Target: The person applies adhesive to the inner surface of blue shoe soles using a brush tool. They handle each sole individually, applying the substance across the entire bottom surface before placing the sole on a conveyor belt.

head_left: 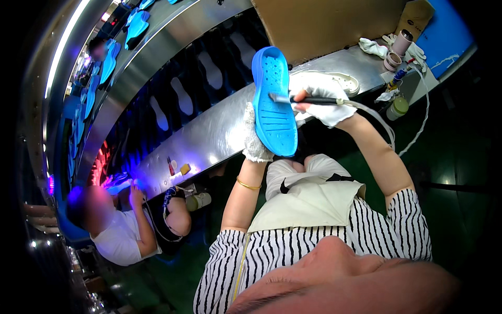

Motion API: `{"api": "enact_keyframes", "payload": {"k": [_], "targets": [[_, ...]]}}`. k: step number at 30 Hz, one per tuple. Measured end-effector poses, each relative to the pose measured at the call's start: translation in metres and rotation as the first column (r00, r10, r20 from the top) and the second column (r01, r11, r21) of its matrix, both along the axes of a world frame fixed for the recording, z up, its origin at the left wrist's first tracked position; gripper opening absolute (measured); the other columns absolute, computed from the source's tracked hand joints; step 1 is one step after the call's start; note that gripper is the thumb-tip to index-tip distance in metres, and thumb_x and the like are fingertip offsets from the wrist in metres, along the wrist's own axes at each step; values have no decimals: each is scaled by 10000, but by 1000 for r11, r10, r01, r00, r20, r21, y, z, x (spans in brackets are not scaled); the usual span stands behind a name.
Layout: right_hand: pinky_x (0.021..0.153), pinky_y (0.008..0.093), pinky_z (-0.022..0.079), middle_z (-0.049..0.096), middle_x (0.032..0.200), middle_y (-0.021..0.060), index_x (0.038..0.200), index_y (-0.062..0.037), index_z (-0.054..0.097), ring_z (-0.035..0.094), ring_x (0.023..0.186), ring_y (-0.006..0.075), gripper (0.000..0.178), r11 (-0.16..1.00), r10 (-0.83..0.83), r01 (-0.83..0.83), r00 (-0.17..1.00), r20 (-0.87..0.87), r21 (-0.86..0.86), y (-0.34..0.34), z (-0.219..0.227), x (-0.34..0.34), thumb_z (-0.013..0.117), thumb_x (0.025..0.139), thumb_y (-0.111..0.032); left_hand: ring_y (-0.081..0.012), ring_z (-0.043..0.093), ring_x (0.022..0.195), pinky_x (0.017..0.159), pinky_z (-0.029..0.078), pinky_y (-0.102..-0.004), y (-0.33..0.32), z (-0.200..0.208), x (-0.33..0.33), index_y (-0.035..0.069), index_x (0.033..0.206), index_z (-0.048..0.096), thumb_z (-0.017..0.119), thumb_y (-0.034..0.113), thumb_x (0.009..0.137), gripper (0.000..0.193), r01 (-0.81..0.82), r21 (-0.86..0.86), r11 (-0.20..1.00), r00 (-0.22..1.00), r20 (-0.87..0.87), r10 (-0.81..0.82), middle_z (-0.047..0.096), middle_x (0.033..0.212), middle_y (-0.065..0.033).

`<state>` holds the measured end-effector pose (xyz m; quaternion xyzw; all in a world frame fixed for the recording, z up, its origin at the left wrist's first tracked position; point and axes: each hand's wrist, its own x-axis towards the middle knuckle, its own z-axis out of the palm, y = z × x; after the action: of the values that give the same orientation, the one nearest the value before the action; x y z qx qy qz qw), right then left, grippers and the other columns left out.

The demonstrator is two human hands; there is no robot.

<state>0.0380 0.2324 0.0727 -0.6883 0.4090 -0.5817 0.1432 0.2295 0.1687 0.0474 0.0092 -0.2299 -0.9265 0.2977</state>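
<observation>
In my gloved left hand (255, 137) I hold a bright blue shoe sole (274, 112), its hollowed inner face turned up. The fingers wrap its left edge near the lower end, and the sole stands lengthwise above the metal bench edge. My right hand (325, 100), in a white glove with bare fingertips, grips a brush (314, 100) with a dark handle and a pale tube running from its end. The flat bristle tip lies against the middle of the sole, just above its ridges. A white shoe (342, 82) rests on the bench behind my right hand, partly hidden by it.
A metal bench (209, 133) curves leftward beside a conveyor carrying pale soles (181, 96). More blue soles (137, 26) lie on an upper belt. White gloves (373, 47), a pink cup (402, 42) and a green-lidded jar (398, 108) stand right. A co-worker (125, 225) sits at left.
</observation>
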Motion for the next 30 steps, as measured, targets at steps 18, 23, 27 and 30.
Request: {"api": "enact_keyframes", "payload": {"k": [18,23,27,30], "targets": [[656,271,490,649,756,43,780,-32,634,622,722,139,121,901,239,-231,971,25,368,52,34,27,730,705,-31,-311,579,1016,869,497,-416,-2,-10,20,-1,1305,404,364,608,880,744,-137,-30,990,983,120,140,536,1201,-212],[624,225,489,649,731,45,820,-24,660,598,654,99,128,654,33,-406,858,513,638,20,13,26,734,733,-81,-264,554,978,882,486,-394,-1,-33,15,8,1360,310,394,634,857,808,86,118,989,996,-40,-82,483,1236,-175],[610,228,480,648,755,49,798,-31,652,592,654,104,110,799,-28,-292,855,517,526,-2,9,-5,737,731,-52,-395,484,1140,970,382,-582,15,-18,10,20,1415,207,345,651,858,852,147,45,988,985,-93,-142,371,1349,-242],[624,223,490,645,766,48,788,-21,642,608,676,118,113,981,-82,2,909,409,192,-20,5,-22,739,731,-28,-439,460,1155,963,373,-608,16,-24,14,25,1411,231,348,634,864,827,162,-8,987,984,-75,-162,356,1366,-245]]}}
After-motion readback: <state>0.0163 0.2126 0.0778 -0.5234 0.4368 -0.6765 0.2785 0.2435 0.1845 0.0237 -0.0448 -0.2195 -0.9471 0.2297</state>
